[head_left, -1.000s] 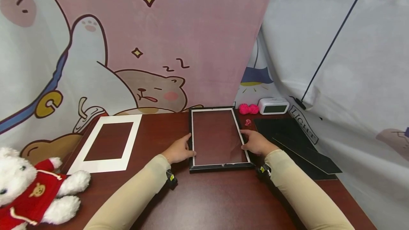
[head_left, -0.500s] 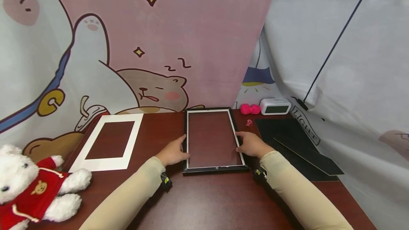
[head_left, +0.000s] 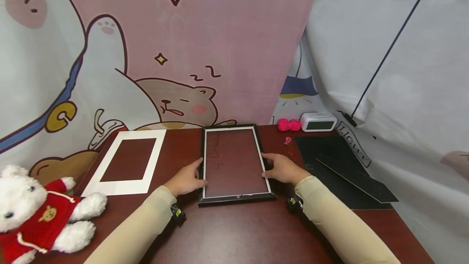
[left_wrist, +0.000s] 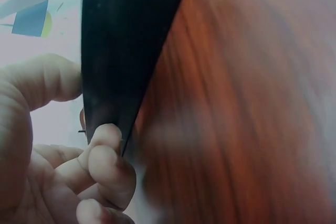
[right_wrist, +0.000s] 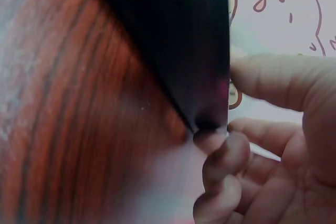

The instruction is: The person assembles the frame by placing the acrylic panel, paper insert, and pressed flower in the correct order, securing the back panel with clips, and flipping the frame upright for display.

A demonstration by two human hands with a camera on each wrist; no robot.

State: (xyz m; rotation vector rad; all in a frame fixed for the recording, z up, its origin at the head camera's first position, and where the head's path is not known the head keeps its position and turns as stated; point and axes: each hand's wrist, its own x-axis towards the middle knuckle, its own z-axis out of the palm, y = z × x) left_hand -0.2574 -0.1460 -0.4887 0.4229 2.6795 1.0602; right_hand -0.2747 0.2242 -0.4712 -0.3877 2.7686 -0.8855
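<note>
A black picture frame (head_left: 237, 199) with a thin white inner border and a see-through pane lies on the dark red-brown table, near the wall. On its left side my left hand (head_left: 186, 179) grips the edge, thumb on top and fingers curled at the outer side. Opposite it, my right hand (head_left: 285, 168) holds the right edge in the same way. In the left wrist view, the fingertips (left_wrist: 107, 136) press against the black side of the frame. The right wrist view has the curled fingers (right_wrist: 227, 156) at the frame's other side, the thumb above.
A white mat board (head_left: 95, 188) with a cut-out lies left, near a white plush bear (head_left: 44, 211) in red. Black boards (head_left: 351, 176) overlap at the right. Pink pom-poms (head_left: 288, 124), a small pink piece (head_left: 288, 140) and a white clock (head_left: 318, 122) stand behind.
Both hands have moved the picture frame left along the table, away from the pink pom-poms and the black boards. The grip on both sides stays the same.
</note>
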